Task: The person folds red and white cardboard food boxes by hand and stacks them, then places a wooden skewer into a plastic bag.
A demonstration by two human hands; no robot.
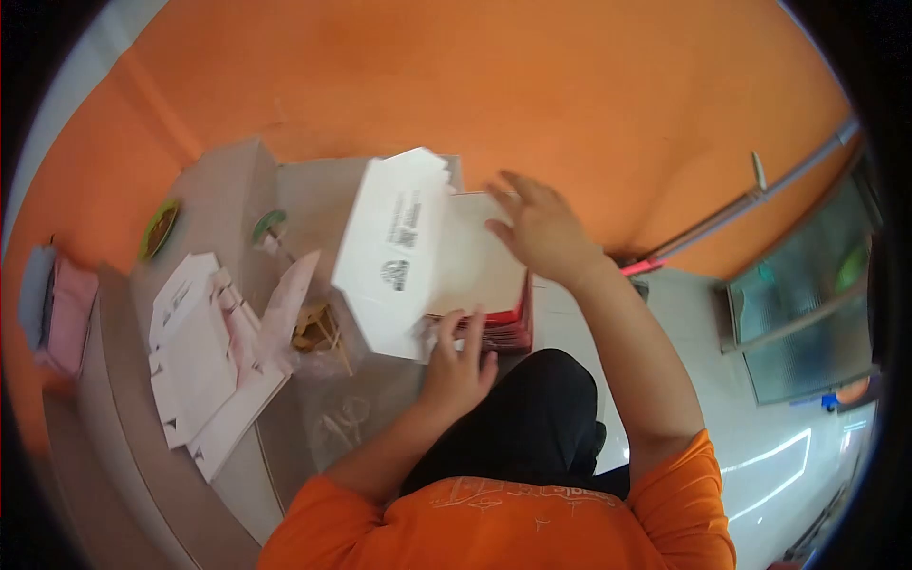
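A flat white die-cut box sheet (pixel 387 256) with black print lies over the left part of a stack of flattened red-edged cartons (pixel 508 332). The top carton's pale inner face (pixel 480 256) shows beside it. My right hand (pixel 543 228) is over the upper right corner of that pale face, fingers spread, nothing in them. My left hand (pixel 456 369) rests at the stack's near edge, its fingers stretched and apart, right by the sheet's lower corner. That corner is blurred.
More white box sheets (pixel 204 351) lie to the left, near crumpled clear plastic (pixel 342 408) and a small wooden frame (pixel 320 332). A green dish (pixel 160 230) stands on the ledge. Behind is an orange wall (pixel 456 85); a pole (pixel 731 204) leans at the right.
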